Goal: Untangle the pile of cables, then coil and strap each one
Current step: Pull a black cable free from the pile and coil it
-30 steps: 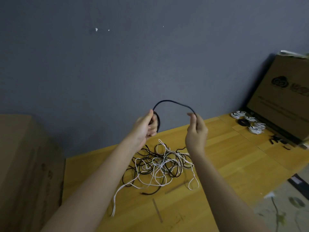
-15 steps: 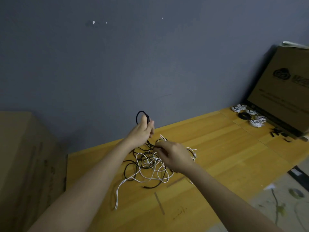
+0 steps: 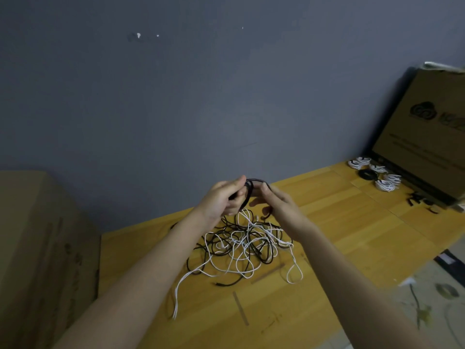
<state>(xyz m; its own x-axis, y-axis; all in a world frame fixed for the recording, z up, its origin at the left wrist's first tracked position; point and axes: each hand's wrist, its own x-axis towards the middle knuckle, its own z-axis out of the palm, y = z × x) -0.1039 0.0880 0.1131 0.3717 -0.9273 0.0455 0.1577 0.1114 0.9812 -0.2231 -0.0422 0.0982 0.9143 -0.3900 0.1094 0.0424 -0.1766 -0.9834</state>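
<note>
left hand (image 3: 221, 200) fingers curled tight round a small black cable coil (image 3: 251, 188), right hand (image 3: 279, 202) pinching the same black loop at its top, both held up above the table's (image 3: 352, 238) back edge. right beneath them, the tangled pile of black and white cables (image 3: 244, 245) sprawls mid-table, one white tail trailing toward the near edge. over at the far right corner, finished coils (image 3: 377, 175) sit bundled by a leaning cardboard box (image 3: 427, 137). my call: several done, this one mid-coil and unstrapped, and plenty of knots left.
</note>
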